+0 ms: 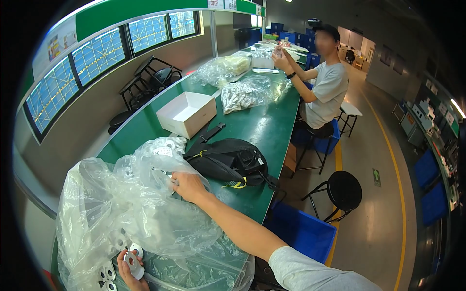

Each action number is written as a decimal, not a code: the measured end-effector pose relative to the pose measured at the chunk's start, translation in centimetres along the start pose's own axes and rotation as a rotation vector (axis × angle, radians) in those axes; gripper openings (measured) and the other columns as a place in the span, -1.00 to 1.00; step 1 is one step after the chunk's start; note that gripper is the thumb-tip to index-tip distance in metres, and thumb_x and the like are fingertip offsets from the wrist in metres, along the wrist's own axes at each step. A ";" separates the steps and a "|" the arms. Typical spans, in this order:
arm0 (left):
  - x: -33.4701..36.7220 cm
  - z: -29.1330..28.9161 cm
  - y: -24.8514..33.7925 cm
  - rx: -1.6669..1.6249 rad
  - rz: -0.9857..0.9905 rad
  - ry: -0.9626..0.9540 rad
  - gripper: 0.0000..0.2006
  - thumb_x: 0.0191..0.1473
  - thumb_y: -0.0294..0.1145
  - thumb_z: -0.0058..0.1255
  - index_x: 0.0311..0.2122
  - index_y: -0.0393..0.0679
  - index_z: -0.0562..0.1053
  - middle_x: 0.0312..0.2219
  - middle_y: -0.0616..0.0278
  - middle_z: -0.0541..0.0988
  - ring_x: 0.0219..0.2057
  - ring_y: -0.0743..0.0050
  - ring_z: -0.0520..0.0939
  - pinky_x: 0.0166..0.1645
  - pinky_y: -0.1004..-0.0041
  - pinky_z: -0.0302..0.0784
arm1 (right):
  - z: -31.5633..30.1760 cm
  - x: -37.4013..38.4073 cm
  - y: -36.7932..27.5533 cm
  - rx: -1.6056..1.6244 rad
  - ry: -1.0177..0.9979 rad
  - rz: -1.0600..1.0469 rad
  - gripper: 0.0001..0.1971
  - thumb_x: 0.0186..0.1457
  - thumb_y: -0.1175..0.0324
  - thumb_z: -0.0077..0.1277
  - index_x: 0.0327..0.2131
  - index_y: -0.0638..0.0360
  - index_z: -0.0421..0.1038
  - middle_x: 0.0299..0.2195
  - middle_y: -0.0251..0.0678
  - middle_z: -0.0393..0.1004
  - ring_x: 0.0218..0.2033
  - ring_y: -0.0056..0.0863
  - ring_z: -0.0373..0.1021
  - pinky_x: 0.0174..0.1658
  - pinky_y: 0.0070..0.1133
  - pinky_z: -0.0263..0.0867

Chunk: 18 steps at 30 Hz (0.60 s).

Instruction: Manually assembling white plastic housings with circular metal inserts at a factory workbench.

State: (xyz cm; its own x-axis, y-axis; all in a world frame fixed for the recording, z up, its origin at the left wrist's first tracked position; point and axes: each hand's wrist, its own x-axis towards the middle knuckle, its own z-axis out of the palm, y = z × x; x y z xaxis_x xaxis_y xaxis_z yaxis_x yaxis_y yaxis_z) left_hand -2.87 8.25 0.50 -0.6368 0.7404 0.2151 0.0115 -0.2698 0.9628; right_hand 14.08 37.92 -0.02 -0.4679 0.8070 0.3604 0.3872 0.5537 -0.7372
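Observation:
My left hand (127,277), low at the left, is closed around a white rounded plastic part (133,266) with a dark-ringed hole in it. More such white parts (108,276) with round holes lie on the table beside that hand. A large clear plastic bag (145,213) spreads crumpled over the near end of the table. My right hand (189,186) reaches to the bag's far side with fingers curled, and film partly covers them; what they pinch cannot be made out. Just beyond it, a bag of white parts (162,148) bears a white label.
A black backpack (233,162) lies right of my right hand on the green table (242,127). Behind it stand an open white box (187,115) and another bag of parts (245,94). A seated co-worker (323,82) handles something farther along. A blue bin (303,235) and black stool (343,190) stand at right.

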 end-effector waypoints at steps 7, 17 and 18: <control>-0.1 0.0 0.1 0.001 -0.007 -0.001 -0.59 0.16 -0.12 -0.22 -0.03 -0.24 0.26 -0.29 0.09 0.49 -0.38 0.50 0.50 -0.33 0.59 0.41 | 0.0 0.0 -0.1 0.008 0.000 -0.003 -0.78 -0.08 0.27 0.05 -0.35 0.18 0.47 -0.39 -0.06 0.49 -0.31 -0.10 0.41 -0.23 -0.30 0.29; 0.0 -0.1 0.0 0.000 -0.002 -0.001 -0.58 0.16 -0.12 -0.22 -0.03 -0.25 0.26 -0.29 0.08 0.48 -0.38 0.49 0.50 -0.33 0.59 0.41 | 0.7 0.3 0.1 0.061 0.180 -0.073 -0.79 0.06 0.32 -0.11 -0.40 0.30 0.41 -0.45 0.02 0.41 -0.37 -0.01 0.33 -0.32 -0.26 0.21; 0.0 -0.1 -0.1 0.001 0.000 -0.003 -0.58 0.16 -0.11 -0.22 -0.03 -0.25 0.26 -0.29 0.08 0.48 -0.39 0.48 0.50 -0.33 0.59 0.40 | 0.6 0.3 0.0 0.056 0.186 -0.084 -0.79 0.07 0.33 -0.13 -0.40 0.30 0.40 -0.45 0.03 0.40 -0.37 0.01 0.32 -0.32 -0.26 0.20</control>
State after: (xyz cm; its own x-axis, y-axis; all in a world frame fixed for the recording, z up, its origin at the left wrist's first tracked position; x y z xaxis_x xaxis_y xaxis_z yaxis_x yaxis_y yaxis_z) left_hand -2.96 8.19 0.38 -0.6346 0.7423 0.2151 0.0117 -0.2691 0.9630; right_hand 13.51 37.99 -0.21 -0.3401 0.7851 0.5177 0.3053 0.6129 -0.7288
